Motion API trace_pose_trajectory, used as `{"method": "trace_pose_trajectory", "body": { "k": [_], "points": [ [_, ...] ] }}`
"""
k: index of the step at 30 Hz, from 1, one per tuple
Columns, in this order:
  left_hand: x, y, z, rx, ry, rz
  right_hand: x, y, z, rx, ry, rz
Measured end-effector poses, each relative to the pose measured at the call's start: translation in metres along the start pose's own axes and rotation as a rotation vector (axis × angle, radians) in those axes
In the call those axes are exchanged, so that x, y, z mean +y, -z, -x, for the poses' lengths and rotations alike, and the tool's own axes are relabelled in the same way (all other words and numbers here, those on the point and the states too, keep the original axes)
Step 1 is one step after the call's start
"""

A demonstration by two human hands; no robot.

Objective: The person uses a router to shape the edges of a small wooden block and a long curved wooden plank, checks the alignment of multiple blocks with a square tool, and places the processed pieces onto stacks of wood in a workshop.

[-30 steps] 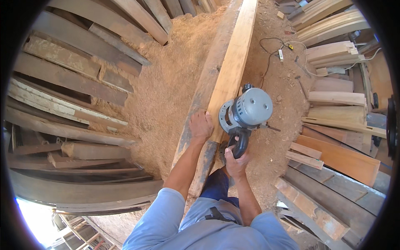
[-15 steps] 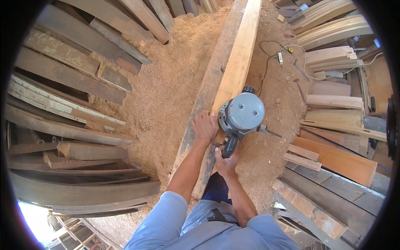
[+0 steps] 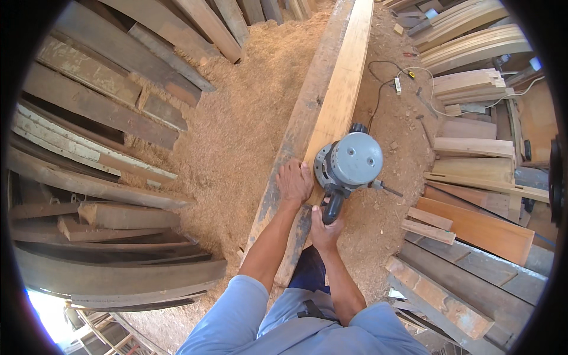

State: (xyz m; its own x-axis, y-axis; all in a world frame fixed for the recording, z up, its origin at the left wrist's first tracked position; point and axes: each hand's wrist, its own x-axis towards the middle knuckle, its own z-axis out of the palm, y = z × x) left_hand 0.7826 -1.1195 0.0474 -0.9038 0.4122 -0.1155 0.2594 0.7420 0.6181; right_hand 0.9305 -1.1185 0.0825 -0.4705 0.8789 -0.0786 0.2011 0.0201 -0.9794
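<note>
My right hand (image 3: 327, 229) is wrapped round the black handle of a grey router (image 3: 357, 158), a power tool with a round body. The router stands on a long pale wooden board (image 3: 338, 97) at its near end, its body reaching past the right edge. My left hand (image 3: 294, 181) lies with fingers stretched out over a weathered grey plank (image 3: 307, 103) along the board's left side, thumb close to the router's base. A metal rod sticks out of the router's right side. The cutter under the base is hidden.
Stacked timbers (image 3: 118, 112) line the left side, and cut boards (image 3: 479, 231) lie along the right. Sawdust (image 3: 236, 118) covers the floor. A dark cord runs from the router to a white connector (image 3: 397, 86); a hammer (image 3: 425, 129) lies to its right.
The router and my right hand on its handle have shifted slightly to the right. My left hand stays on the plank, almost in the same place.
</note>
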Motion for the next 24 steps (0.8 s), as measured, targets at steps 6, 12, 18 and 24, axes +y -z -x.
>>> {"method": "trace_pose_trajectory", "body": {
  "k": [6, 12, 18, 24],
  "points": [
    [0.0, -0.001, 0.001, 0.024, -0.014, -0.019, -0.016, 0.0, 0.007, 0.022, -0.032, -0.014],
    [0.0, 0.0, -0.001, 0.007, 0.003, -0.001, -0.019, -0.002, 0.002, -0.014, -0.011, -0.005],
    [0.0, 0.0, -0.001, -0.015, 0.015, -0.027, -0.012, -0.003, -0.012, -0.007, 0.011, -0.006],
    [-0.001, -0.006, -0.003, -0.002, 0.014, -0.137, -0.006, -0.011, -0.039, 0.026, 0.072, -0.001]
  ]
}}
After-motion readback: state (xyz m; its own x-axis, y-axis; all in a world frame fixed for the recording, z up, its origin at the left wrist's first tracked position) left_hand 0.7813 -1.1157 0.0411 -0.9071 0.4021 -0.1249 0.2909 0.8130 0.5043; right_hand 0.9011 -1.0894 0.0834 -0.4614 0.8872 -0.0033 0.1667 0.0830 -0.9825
